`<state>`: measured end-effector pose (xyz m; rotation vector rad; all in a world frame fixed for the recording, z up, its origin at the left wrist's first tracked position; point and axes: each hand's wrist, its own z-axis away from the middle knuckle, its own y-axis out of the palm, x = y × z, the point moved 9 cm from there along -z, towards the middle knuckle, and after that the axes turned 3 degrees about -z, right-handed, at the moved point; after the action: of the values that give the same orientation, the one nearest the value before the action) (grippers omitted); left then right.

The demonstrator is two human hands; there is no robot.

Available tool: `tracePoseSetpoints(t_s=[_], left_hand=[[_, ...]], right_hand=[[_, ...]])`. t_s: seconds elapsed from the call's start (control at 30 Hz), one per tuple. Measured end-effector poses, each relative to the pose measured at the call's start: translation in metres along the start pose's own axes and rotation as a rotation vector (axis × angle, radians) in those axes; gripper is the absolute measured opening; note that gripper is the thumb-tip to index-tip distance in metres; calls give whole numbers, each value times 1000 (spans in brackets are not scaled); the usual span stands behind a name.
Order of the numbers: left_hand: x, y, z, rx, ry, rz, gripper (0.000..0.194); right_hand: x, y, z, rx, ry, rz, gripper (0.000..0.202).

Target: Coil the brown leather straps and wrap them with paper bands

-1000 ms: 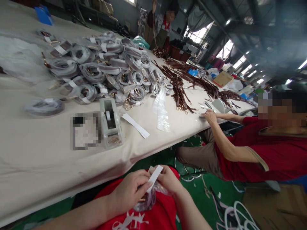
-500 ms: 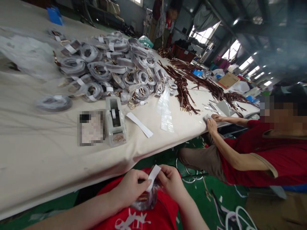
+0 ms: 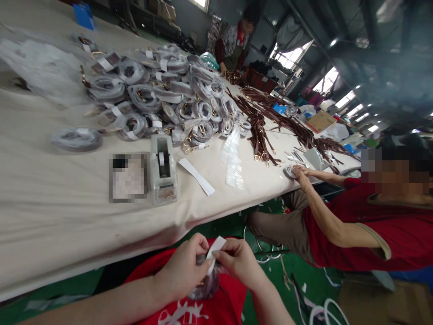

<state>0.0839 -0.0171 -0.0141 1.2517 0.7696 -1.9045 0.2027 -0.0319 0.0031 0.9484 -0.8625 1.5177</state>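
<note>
While our right hand (image 3: pixel 240 262) pinches the strip (image 3: pixel 218 243) between thumb and finger, our left hand (image 3: pixel 184 266) has its thumb by the strip's near end; its fingers curl out of sight behind, so we cannot tell how firmly they hold. We have the coil (image 3: pixel 207 290) just below the grip, toward our body, in front of the red garment (image 3: pixel 233 289). From the coil, the strip's long axis slants away from us and to the right, its far end poking up past the right thumb. Our left hand is the nearer to the coil, its palm close by the coil's left side. Beyond the grip on the table (image 3: pixel 135 243) are two paper pieces (image 3: pixel 196 177), with the dispenser (image 3: pixel 164 185) further left.
</note>
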Motion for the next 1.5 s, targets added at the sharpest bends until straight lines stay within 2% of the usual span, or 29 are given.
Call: tracePoseSetpoints(t_s=[0.17,0.3,0.5,0.77,0.9,1.0,1.07,1.17,1.37,1.5], left_hand=[[1,1,0,19,4,-54,18],[-1,-1,-1,1,76,-188,17],[0,-2,0,10,64,-229,18],[-9,2,7,71,63,-210,22],[-8,4,7,99,30,-187,21],[-3,4,3,108,15,-79,18],[-1,2,-2,92,32,17,15],[3,-5,-6,72,60,104,14],[9,-17,3,121,-12,90,24],[8,-19,11,189,-69,129,29]], right_hand=[[-16,2,-10,93,100,-88,35],[-20,1,-14,138,166,-55,40],[-24,3,-17,214,210,7,40],[-25,5,-18,260,246,14,41],[-19,3,-17,223,230,147,29],[0,0,-13,81,101,419,6],[22,5,-5,-12,-75,635,12],[43,27,11,-10,-308,805,26],[42,49,23,-31,-445,927,31],[36,64,27,3,-566,1026,31]])
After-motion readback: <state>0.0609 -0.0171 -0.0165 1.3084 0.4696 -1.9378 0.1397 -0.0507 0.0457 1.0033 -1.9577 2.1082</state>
